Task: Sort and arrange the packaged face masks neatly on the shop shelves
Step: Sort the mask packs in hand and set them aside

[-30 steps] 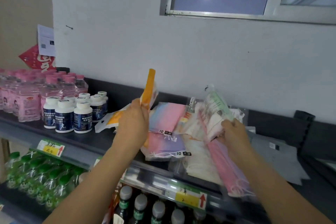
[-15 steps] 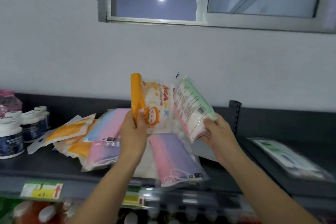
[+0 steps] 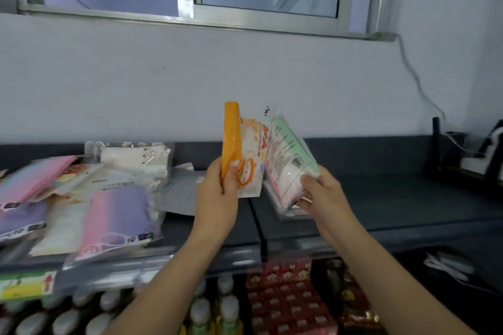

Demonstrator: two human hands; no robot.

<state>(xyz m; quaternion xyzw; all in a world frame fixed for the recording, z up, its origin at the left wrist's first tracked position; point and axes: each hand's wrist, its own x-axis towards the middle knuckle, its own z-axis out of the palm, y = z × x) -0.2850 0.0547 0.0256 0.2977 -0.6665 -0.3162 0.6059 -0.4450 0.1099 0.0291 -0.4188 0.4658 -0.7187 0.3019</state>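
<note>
**Two mask packs held up above the dark shelf**

The left hand (image 3: 217, 198) is gripping an orange-and-white mask pack (image 3: 241, 149) by its lower edge, the thumb pressing on the front and the other fingers curling together behind it, so the pack is standing upright with its orange strip toward 9 o'clock. Just beside it, toward 3 o'clock, the right hand (image 3: 324, 196) is holding a green-and-white mask pack (image 3: 285, 160), which is tilting with its top leaning toward 11 o'clock and nearly touching the orange pack; whether the two actually meet cannot be told. The right thumb is lying across the pack's lower corner while the fingers are wrapping underneath, closing on a thin stack that seems to include a pink-edged pack below.

Both packs are hovering over the dark shelf (image 3: 394, 204), close to a thin vertical divider (image 3: 257, 226) at 6 o'clock from them. Toward 9 o'clock, a loose pile is lying on the shelf: a pink-purple gradient mask pack (image 3: 119, 217) is resting at the front, another gradient pack (image 3: 32, 179) is sitting farther out, and white mask packs (image 3: 130, 158) are leaning near the back wall. To 3 o'clock the shelf surface is lying bare. Below the shelf edge, white-capped bottles (image 3: 201, 313) and red boxes (image 3: 285, 302) are showing, blurred.
</note>
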